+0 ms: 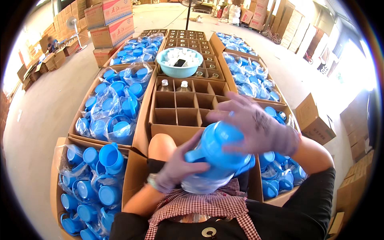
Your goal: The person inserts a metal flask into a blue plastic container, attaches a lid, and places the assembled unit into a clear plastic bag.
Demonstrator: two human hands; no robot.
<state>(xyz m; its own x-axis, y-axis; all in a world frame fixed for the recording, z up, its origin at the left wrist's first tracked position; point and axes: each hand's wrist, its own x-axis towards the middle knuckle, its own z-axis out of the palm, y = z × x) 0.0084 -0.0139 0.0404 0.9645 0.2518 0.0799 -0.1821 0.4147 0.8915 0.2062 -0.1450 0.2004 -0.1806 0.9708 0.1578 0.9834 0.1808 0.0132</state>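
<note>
Two capped bottles (pixel 173 85) stand in the divided carton (pixel 188 110), its other near cells bare, while my left hand (pixel 176 168) and right hand (pixel 256 126) clench the blue jug (pixel 218 154) above my lap.

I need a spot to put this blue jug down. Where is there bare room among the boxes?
Free: the empty cells of the divided carton, between the two bottles and your hands, and the concrete floor to the left. Crowded: the side cartons of bagged blue jugs and the cells under the basin.
</note>
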